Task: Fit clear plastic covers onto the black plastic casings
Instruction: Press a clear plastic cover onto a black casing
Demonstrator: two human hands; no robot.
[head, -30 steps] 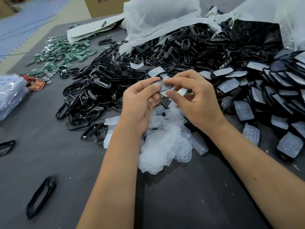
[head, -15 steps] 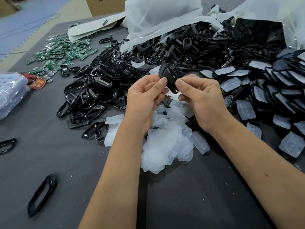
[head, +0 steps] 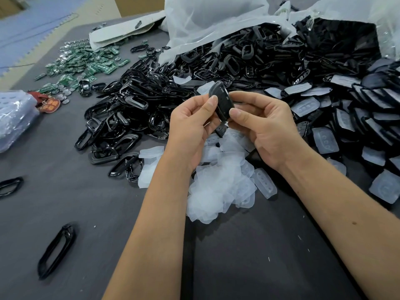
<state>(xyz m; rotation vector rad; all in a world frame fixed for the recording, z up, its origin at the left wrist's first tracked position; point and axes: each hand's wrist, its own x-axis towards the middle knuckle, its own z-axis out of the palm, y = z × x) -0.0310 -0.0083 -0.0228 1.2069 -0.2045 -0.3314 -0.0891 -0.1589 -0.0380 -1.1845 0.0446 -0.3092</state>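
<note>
Both the left hand (head: 190, 124) and the right hand (head: 266, 128) pinch one black casing (head: 221, 100) upright above the loose clear covers (head: 218, 178). To the right lie many finished casings (head: 324, 139), yet a large pile of bare black frames (head: 134, 113) remains; green circuit boards (head: 86, 63) lie beyond, well apart

You are turning the black casing (head: 221, 100) up on end between your hands: a second ago it was lying flat and mostly hidden under your fingertips. Your left hand (head: 190, 126) and right hand (head: 266, 128) are now pinching its opposite edges, tilting its dark face toward you.
</note>
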